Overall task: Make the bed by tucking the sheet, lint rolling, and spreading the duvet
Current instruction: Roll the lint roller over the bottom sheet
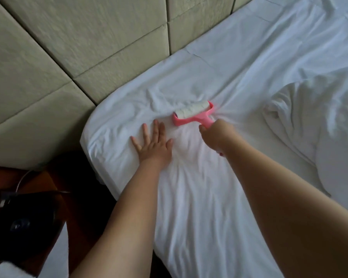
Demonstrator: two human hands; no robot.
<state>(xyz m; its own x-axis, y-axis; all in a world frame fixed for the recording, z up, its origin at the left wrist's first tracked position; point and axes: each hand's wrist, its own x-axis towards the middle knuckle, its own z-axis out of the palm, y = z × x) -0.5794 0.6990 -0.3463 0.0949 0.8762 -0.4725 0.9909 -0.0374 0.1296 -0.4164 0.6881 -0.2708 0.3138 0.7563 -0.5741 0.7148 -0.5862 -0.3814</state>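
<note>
A white sheet [239, 63] covers the mattress and is wrinkled around my hands. My right hand [217, 135] grips the pink handle of a lint roller [193, 112]. Its white roll lies pressed on the sheet near the bed's head corner. My left hand [152, 144] rests flat on the sheet just left of the roller, fingers spread, holding nothing. A bunched white duvet [317, 117] lies heaped on the right side of the bed.
A padded beige headboard [72, 49] runs along the bed's upper left edge. A dark wooden nightstand [48, 183] with a black object [22, 223] and a cable stands at lower left beside the bed corner.
</note>
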